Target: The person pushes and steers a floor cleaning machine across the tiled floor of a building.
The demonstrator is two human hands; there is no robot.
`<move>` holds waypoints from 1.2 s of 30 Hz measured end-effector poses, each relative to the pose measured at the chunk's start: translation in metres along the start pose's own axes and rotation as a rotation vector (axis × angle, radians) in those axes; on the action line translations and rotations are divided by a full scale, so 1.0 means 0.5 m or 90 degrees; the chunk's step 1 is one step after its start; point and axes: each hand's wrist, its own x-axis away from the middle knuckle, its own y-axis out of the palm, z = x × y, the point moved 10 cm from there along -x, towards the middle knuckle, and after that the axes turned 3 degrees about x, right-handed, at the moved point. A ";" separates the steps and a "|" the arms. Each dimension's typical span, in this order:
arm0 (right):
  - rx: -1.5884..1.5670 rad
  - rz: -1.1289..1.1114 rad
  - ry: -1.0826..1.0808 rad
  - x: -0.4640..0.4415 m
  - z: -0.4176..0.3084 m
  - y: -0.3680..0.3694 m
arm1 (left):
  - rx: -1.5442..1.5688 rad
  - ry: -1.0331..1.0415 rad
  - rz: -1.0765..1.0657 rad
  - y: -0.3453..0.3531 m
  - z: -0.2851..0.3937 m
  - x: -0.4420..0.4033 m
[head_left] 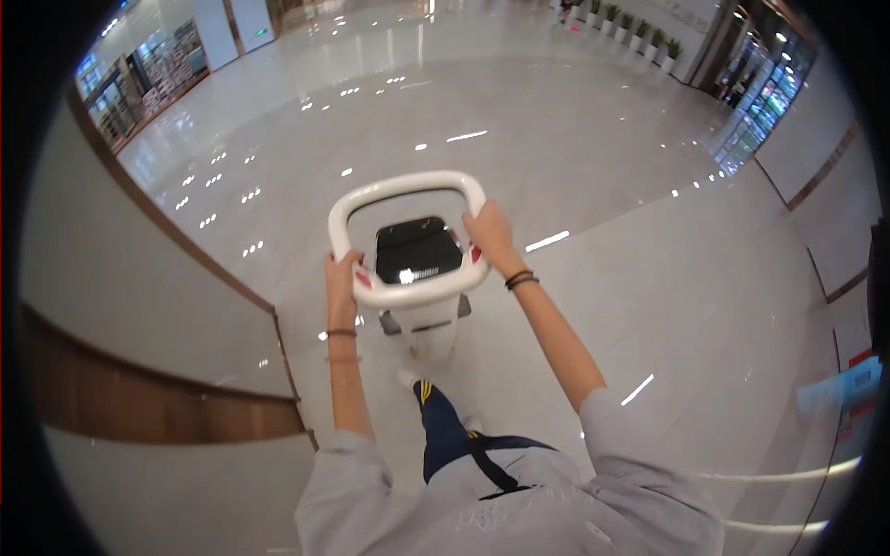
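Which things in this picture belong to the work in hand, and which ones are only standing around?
In use:
White looped handle, gripped by the left hand and right hand
Black panel, seen through the loop

Only standing around:
Potted plants, in a row
Stocked shelves, far left
Blue object, right edge, unclear

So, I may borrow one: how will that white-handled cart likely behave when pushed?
The cart probably glides easily, as the floor looks smooth and glossy, though any wheels are unclear. Its white loop handle is likely stiff, looking thick and unbent between left hand and right hand.
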 end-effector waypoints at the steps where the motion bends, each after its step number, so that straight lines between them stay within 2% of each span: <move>1: -0.008 -0.016 -0.011 -0.010 0.001 0.019 | -0.014 0.019 -0.012 -0.014 -0.014 -0.027; 3: -0.006 -0.057 -0.018 -0.025 0.001 0.043 | -0.016 0.044 0.014 -0.033 -0.024 -0.049; 4: 0.012 -0.028 -0.057 -0.034 0.008 0.032 | -0.006 0.049 0.013 -0.014 -0.013 -0.026; 6: -0.018 -0.067 -0.080 -0.029 0.001 0.034 | 0.038 0.079 -0.023 -0.019 -0.029 -0.045; 9: 0.015 -0.059 -0.083 -0.015 0.002 0.031 | 0.002 0.057 0.004 -0.020 -0.014 -0.004; 11: 0.001 -0.089 0.000 -0.033 0.014 0.011 | -0.003 0.052 0.036 -0.008 0.001 0.018; 18: -0.079 -0.144 0.033 -0.052 0.013 0.004 | -0.001 0.037 0.092 0.006 0.033 0.046; 22: -0.095 -0.138 0.035 -0.053 0.031 0.019 | 0.033 0.039 0.117 0.002 0.031 0.069; 25: -0.110 -0.100 -0.037 -0.058 0.026 0.025 | 0.019 0.050 0.119 -0.005 0.024 0.074; 29: -0.156 -0.170 -0.009 -0.041 0.027 0.031 | -0.048 0.073 0.133 -0.014 0.016 0.083; 31: -0.139 -0.149 -0.016 -0.054 0.032 0.029 | -0.114 0.091 0.148 -0.012 0.030 0.089; 36: -0.209 -0.204 0.034 0.011 -0.008 -0.021 | -0.061 0.051 0.136 -0.001 0.043 0.144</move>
